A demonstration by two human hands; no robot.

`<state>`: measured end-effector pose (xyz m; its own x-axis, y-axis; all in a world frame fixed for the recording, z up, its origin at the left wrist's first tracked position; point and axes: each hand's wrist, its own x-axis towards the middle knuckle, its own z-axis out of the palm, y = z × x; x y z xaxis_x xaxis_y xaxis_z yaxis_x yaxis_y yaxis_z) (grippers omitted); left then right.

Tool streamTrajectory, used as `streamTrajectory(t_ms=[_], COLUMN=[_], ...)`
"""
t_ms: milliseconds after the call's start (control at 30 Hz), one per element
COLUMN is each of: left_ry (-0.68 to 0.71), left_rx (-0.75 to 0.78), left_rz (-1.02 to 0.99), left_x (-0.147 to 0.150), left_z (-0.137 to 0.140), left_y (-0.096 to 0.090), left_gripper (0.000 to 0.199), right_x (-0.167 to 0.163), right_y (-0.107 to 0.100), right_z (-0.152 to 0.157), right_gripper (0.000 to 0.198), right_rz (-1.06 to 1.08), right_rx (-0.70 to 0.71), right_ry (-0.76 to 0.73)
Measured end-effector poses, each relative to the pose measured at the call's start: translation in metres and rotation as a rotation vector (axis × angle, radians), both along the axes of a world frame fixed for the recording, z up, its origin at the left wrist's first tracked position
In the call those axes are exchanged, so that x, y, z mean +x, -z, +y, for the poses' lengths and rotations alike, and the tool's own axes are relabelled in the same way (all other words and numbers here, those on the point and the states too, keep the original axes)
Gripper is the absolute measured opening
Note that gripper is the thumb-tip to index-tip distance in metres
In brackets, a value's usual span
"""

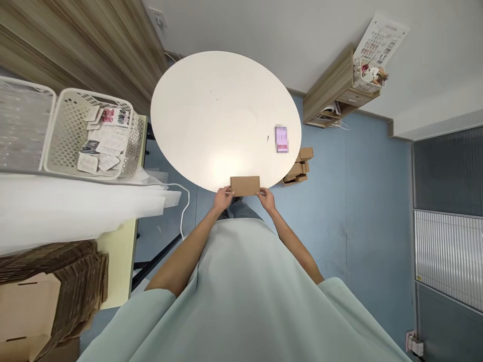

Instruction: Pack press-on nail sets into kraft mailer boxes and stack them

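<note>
A small brown cardboard box is held level at the near edge of the round white table, its lid side facing up and closed. My left hand grips its left end, fingers pressed against the side. At the opposite end, my right hand pinches the right side in the same way. Whether the box rests on the table edge or hangs just over it, I cannot tell. A purple-pink item, blurred out, lies toward the right of the tabletop.
On the left stand a white basket of small cards, a stack of white sheets and flattened cardboard boxes. Several small boxes are on the floor right of the table. A wooden cabinet stands at the back right.
</note>
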<state>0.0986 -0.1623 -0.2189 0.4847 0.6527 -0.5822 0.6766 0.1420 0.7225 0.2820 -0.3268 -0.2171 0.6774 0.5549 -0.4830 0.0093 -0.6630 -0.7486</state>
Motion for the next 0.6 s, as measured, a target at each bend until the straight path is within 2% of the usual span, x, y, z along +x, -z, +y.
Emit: streamTrajectory(t_ms=[100,200,333,467,600], left_ry=[-0.016,-0.018,-0.006,0.048,0.110], left_rx=[-0.018,-0.081,-0.166,-0.218,-0.241], left_rz=[-0.066,-0.147,-0.189,-0.241,-0.240], left_x=[-0.013,-0.018,-0.012,-0.001,0.012], left_z=[-0.015,-0.029,-0.051,-0.073,-0.084], left_y=[0.003,-0.001,-0.012,-0.023,-0.032], left_gripper=[0.047,0.046,0.048,0.050,0.057], right_x=[-0.014,-0.024,-0.031,-0.029,-0.019], right_y=[0.006,0.001,-0.022,-0.045,-0.054], right_z=[-0.017,-0.039,-0.077,-0.116,-0.143], right_gripper=[0.031,0.041,0.049,0.058,0.060], right_rz=[0.085,0.186,0.252,0.240,0.245], right_rx=[-0.009,0.027,0.090,0.119,0.165], right_ry=[0.107,0.209,0.344,0.416,0.464])
